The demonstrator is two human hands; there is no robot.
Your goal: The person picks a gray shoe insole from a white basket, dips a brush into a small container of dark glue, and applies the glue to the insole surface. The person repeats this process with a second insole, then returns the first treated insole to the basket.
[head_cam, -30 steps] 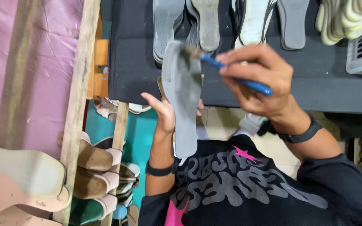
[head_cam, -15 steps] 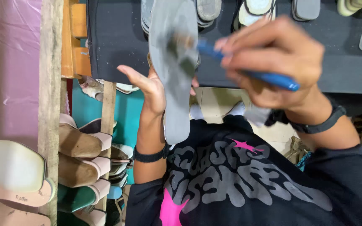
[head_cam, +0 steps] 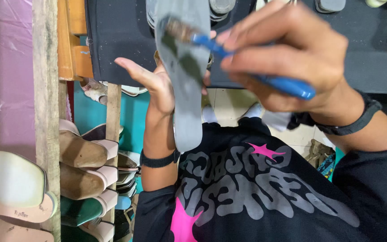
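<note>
Looking down past a dark work surface carrying more soles at its far edge, with pale tiled floor beneath. Standing at the left, a wooden rack stacked with beige and pink shoes. Left hand propping a grey sole upright from behind, thumb spread, palm against it. Right hand clenching a blue-handled brush, bristles touching the sole's upper part, blocking much of the table.

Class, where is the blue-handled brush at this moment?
In the head view, upper middle: the right hand holds the brush, its bristles on the grey sole held upright by the left hand.
</note>
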